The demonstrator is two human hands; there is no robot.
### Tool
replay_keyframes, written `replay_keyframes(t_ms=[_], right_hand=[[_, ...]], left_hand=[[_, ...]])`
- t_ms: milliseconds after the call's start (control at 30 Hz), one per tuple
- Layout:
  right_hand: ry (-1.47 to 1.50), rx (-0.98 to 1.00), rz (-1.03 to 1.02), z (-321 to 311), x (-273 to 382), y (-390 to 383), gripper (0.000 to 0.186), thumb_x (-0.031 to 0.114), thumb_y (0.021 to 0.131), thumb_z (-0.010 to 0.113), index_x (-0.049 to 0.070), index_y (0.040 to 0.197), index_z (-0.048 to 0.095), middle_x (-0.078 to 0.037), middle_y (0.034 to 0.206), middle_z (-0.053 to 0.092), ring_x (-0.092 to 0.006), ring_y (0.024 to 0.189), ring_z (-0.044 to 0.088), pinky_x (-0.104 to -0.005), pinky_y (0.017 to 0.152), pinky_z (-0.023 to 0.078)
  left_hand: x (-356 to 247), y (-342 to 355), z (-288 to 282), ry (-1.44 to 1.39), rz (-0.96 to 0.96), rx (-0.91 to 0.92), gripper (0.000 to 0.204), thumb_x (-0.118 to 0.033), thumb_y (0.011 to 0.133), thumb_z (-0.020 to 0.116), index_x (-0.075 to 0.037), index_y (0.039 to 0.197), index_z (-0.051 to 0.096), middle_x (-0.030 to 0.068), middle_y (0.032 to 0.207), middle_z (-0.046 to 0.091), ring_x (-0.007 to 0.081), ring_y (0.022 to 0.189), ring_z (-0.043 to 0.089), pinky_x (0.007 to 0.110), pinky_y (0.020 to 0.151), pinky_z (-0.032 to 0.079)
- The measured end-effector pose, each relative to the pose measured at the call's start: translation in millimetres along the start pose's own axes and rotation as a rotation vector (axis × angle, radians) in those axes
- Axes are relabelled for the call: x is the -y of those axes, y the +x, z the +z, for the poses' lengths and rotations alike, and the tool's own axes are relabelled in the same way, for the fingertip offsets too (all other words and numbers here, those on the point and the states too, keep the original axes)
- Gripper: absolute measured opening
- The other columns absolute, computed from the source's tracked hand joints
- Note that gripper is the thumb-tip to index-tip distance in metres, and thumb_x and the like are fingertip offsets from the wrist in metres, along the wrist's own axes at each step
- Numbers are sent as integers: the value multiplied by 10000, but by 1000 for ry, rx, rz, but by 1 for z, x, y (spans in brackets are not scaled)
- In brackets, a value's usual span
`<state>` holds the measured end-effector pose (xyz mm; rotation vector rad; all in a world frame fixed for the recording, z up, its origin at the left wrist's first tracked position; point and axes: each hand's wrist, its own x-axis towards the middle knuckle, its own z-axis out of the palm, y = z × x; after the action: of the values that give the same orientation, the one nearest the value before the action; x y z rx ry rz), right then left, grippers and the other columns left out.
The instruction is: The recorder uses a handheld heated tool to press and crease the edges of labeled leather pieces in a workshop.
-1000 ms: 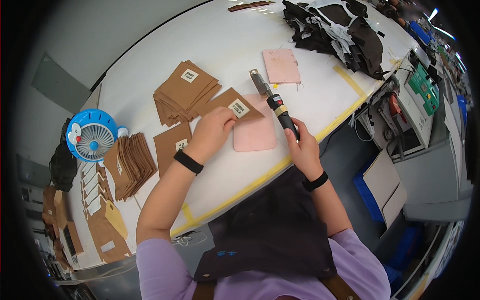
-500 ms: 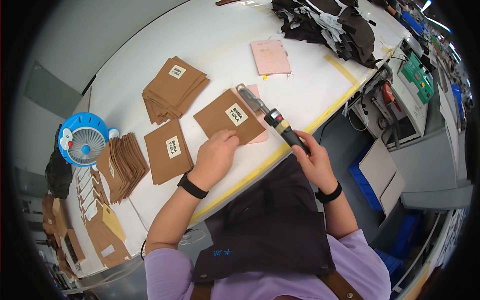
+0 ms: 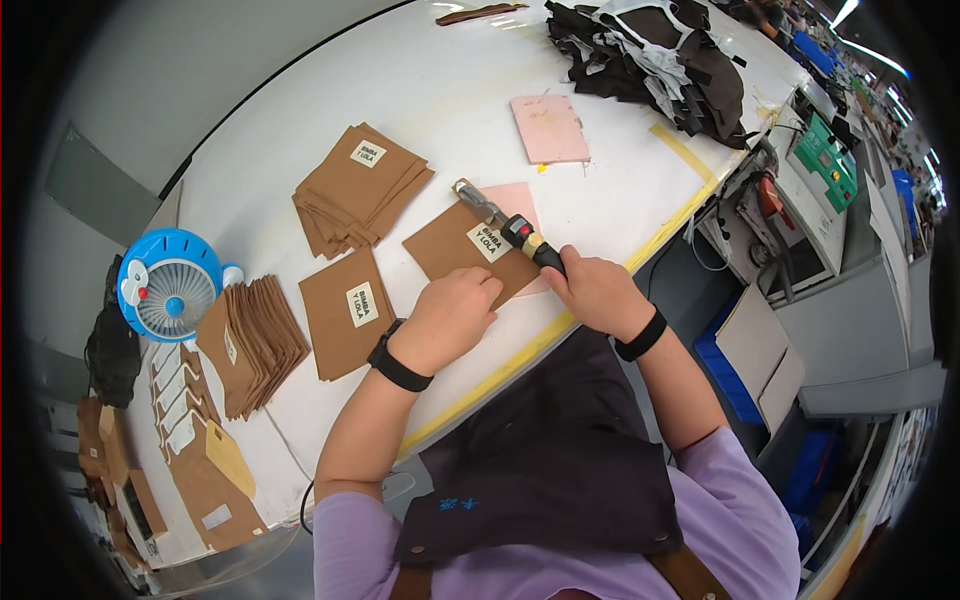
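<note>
A brown panel [image 3: 440, 240] with a white label lies near the table's front edge, partly on top of a pink sheet [image 3: 522, 200]. My left hand [image 3: 455, 315] rests at the panel's near edge, with bent fingers holding it. A tool with a black handle and metal head [image 3: 515, 230] lies slantwise over the panel's right side, partly covering the label. My right hand [image 3: 600, 293] is closed round the handle's near end. I cannot tell whether the metal head touches the panel. Left of it lies a labelled brown stack [image 3: 335, 318], with another, fanned stack [image 3: 362, 190] behind.
Farther left stand a thick brown pile [image 3: 255, 340] and a blue fan [image 3: 172, 285]. Several brown pieces with white strips [image 3: 180, 400] lie near the left edge. At the back are a pink pad [image 3: 550, 130] and a dark fabric heap [image 3: 660, 70]. A machine [image 3: 820, 190] stands right.
My right hand has moved left with the tool, which now covers part of the label. My left hand stays at the panel's near edge. The whole view has shifted slightly.
</note>
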<state>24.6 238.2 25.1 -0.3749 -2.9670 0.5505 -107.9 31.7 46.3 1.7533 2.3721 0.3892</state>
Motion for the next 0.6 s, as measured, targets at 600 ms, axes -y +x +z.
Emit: replay_keyframes(t_ms=[600], right_hand=[[-62, 33, 120, 11, 20, 43, 407, 382, 1027, 560, -24, 1005, 532, -246, 777, 689, -443, 768, 689, -527, 692, 550]], left_hand=[[8, -6, 16, 8, 46, -61, 281, -183, 798, 808, -29, 984, 664, 126, 1066, 633, 325, 1079, 632, 413, 868, 565]])
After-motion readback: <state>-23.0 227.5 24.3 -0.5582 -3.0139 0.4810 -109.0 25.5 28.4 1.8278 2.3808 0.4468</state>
